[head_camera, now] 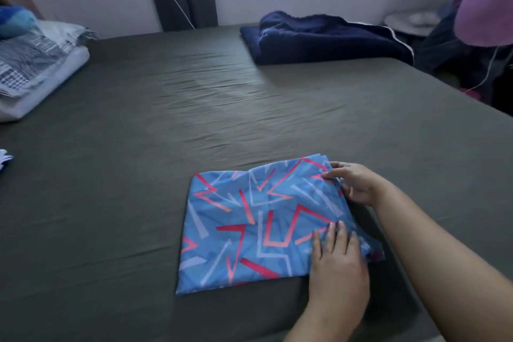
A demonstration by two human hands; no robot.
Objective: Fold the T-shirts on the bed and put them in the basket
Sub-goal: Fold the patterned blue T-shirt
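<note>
A blue T-shirt [249,225] with red, orange and white zigzag print lies folded into a rough rectangle on the grey bed sheet [138,175], near the front edge. My left hand [337,258] lies flat on its near right part, fingers straight and pressing the cloth down. My right hand [354,183] is at the shirt's far right corner, thumb on top and fingers curled at the edge, pinching the fabric. No basket is in view.
A dark navy garment [319,39] lies folded at the far right of the bed. A patterned white and black pillow [36,64] sits at the left. A purple item [485,3] hangs at the upper right. The bed's right edge [458,91] runs diagonally.
</note>
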